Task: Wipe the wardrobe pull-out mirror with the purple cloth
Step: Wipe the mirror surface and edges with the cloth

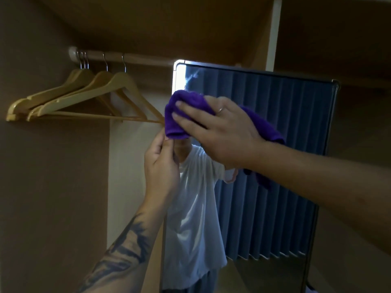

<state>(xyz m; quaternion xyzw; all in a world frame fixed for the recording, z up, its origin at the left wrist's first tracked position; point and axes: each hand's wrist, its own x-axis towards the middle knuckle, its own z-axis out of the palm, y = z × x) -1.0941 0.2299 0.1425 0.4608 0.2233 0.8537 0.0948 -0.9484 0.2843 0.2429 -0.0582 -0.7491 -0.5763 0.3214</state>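
Head cam: pull-out mirror [275, 144] stands upright in wardrobe, long axis vertical, glass facing camera. R hand [220, 132], fingers straight, presses purple cloth [184, 115] flat on upper-left glass. L hand [160, 163] curls round mirror's left edge just below cloth. Wooden hangers [84, 98] on rail at left.

The wardrobe holds five wooden hangers [84, 98] on one rail [131, 58], one pull-out mirror [275, 127], one purple cloth [186, 115] and two hands, the left hand [161, 166] and the right hand [220, 132].
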